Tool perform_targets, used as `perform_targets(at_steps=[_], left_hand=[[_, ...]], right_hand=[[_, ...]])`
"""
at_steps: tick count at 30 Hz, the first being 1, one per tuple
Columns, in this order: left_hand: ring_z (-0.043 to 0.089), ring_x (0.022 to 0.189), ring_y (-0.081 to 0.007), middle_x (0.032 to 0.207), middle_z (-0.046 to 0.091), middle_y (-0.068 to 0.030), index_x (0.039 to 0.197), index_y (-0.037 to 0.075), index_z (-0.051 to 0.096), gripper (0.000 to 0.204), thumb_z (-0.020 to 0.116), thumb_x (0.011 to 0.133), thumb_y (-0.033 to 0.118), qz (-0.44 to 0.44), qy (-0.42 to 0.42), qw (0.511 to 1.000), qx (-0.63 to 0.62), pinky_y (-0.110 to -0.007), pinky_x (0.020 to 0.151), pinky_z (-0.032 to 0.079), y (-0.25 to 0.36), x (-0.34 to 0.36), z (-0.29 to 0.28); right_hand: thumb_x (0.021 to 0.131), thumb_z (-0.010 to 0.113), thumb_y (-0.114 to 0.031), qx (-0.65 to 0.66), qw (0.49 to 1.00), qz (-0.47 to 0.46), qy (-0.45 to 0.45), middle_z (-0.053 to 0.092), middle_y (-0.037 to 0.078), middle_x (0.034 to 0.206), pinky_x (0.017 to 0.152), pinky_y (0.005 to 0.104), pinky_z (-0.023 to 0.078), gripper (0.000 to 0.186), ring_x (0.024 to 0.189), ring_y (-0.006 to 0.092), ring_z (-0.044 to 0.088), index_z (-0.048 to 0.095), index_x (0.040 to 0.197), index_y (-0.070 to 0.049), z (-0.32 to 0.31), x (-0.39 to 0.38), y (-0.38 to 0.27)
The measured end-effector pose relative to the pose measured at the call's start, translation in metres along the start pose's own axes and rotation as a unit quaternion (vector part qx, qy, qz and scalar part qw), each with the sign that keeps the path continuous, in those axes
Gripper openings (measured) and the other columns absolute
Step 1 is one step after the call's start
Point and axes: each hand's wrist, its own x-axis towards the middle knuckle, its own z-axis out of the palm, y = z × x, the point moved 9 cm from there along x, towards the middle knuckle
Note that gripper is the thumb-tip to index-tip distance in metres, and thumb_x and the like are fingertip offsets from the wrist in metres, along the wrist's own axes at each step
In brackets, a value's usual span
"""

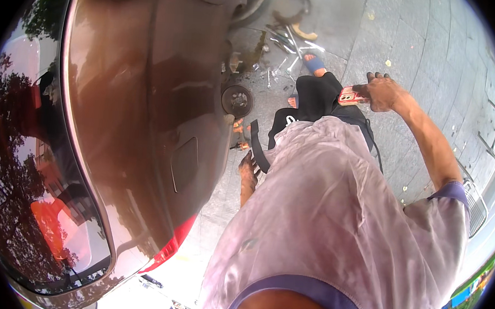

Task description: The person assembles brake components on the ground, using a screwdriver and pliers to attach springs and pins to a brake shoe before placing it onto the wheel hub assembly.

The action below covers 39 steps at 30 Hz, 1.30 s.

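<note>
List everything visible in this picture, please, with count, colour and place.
Car: one, brown, left
Tail light: one, red, lower left
Paving: many slabs, grey, underfoot
Round part: one, dark, centre
Tools: several, silvery, top centre
Curved part: one, yellowish, beside tools
Rectangular object: one, red and pale, in right hand
Curved strip: one, black, at left hand
Sandals: two, blue, upper centre
Trousers: one pair, black, centre
Shirt: one, pale mauve, lower centre
Right hand: one, smudged, upper right
Left hand: one, smudged, centre

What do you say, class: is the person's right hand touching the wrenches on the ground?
No, the right hand is at a small red object, well apart from the wrenches on the ground.
</note>
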Motion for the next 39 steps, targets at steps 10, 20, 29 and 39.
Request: perform_targets(at_steps=[10, 20, 29, 39], left_hand=[[0.057, 0.120, -0.0288, 0.133, 0.063, -0.0110, 0.147, 0.019, 0.051, 0.061, 0.062, 0.095, 0.048, 0.023, -0.018, 0.999, 0.042, -0.058, 0.103, 0.037, -0.061, -0.001, 0.001], [0.070, 0.094, -0.0251, 0.110, 0.070, -0.0172, 0.138, 0.004, 0.059, 0.051, 0.064, 0.096, 0.034, 0.156, -0.004, 0.983, 0.094, -0.037, 0.074, 0.060, -0.120, 0.020, -0.010], [0.067, 0.112, -0.0304, 0.141, 0.060, -0.0118, 0.147, 0.013, 0.052, 0.059, 0.064, 0.094, 0.036, -0.092, 0.060, 0.993, -0.042, -0.040, 0.090, 0.056, -0.105, -0.034, 0.003], [0.062, 0.119, -0.0314, 0.157, 0.038, -0.0142, 0.152, 0.015, 0.045, 0.069, 0.063, 0.093, 0.046, -0.094, 0.028, 0.995, -0.004, -0.048, 0.094, 0.052, -0.088, -0.023, -0.025]], right_hand=[[0.070, 0.065, -0.021, 0.058, 0.980, -0.130, -0.136, 0.071, 0.018, 0.108, 0.092, 0.0454, 0.054, 0.060, 0.110, 0.0359, 0.065, 0.065, 0.129, -0.012, 0.058, 0.036, -0.041], [0.069, 0.069, -0.030, 0.131, 0.968, -0.051, -0.207, 0.066, 0.020, 0.129, 0.097, 0.0443, 0.051, 0.075, 0.118, 0.0358, 0.063, 0.058, 0.141, -0.012, 0.072, 0.067, -0.060], [0.076, 0.072, -0.045, 0.163, 0.979, 0.026, -0.116, 0.071, 0.023, 0.115, 0.088, 0.0462, 0.055, 0.064, 0.108, 0.0388, 0.068, 0.068, 0.121, 0.000, 0.054, 0.065, -0.070], [0.080, 0.077, -0.043, 0.321, 0.945, 0.063, 0.002, 0.070, 0.025, 0.119, 0.099, 0.0431, 0.052, 0.065, 0.115, 0.0390, 0.066, 0.067, 0.125, 0.003, 0.062, 0.052, -0.057]])
